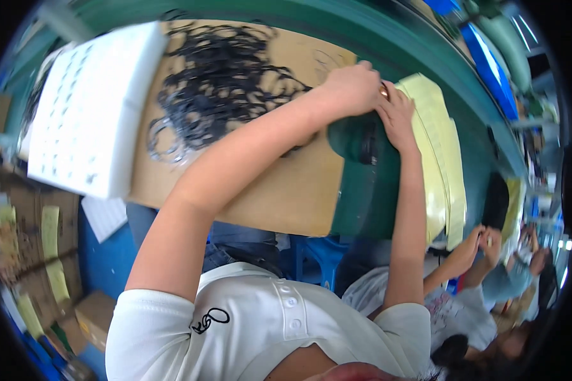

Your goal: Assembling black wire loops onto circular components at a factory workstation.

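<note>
Rings [219, 73] — black, left of fingers [397, 103]

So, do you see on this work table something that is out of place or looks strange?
Mainly the black rings: they lie in a loose, tangled heap on the brown board, untidy beside the white block with its rows of dark marks. I see no clear damage.

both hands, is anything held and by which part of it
Cannot tell: left hand and right hand meet by a coppery thing, but whether their grip holds it is unclear.
</note>
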A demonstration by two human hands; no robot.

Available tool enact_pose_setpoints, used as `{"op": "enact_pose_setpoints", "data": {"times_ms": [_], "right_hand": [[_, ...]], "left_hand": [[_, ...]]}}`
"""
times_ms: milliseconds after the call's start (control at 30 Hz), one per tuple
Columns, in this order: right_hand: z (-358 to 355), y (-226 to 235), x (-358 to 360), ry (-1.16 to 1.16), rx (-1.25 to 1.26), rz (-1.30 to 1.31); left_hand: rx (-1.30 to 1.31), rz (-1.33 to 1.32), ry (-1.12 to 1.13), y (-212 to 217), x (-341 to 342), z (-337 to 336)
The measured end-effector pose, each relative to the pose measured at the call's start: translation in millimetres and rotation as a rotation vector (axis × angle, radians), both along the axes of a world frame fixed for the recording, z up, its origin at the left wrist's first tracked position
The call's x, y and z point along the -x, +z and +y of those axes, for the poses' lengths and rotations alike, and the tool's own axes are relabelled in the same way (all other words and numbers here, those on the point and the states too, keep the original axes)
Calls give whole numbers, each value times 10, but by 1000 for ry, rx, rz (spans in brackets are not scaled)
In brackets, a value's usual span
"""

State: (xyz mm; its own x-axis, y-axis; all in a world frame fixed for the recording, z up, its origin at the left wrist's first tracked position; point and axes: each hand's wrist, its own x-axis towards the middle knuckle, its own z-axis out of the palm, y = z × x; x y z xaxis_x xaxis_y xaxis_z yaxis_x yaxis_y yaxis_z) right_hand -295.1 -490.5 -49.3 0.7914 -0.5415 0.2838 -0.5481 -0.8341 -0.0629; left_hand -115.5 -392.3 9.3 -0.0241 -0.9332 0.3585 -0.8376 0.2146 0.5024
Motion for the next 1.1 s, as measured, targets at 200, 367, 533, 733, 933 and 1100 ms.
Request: {"op": "enact_pose_setpoints", "data": {"times_ms": [200, 367, 533, 733, 933, 1100], "right_hand": [[-584, 173, -827, 291, 323, -191], [-1727, 115, -1382, 144, 536, -143], [-2622, -149, -1733, -137, 685, -27], [-2977, -472, -2065, -170, 257, 69], [-2688, -355, -2384, -298, 2, 143], [-1849, 70, -2217, -349, 314, -94]], "left_hand": [[91, -87, 83, 875, -680, 1405], [73, 65, 345, 840, -1281, 2678], [70, 150, 806, 595, -1735, 3626], [77, 178, 965, 418, -1827, 3919], [66, 215, 856, 407, -1840, 3770], [-8, 123, 701, 352, -1937, 3563]]}}
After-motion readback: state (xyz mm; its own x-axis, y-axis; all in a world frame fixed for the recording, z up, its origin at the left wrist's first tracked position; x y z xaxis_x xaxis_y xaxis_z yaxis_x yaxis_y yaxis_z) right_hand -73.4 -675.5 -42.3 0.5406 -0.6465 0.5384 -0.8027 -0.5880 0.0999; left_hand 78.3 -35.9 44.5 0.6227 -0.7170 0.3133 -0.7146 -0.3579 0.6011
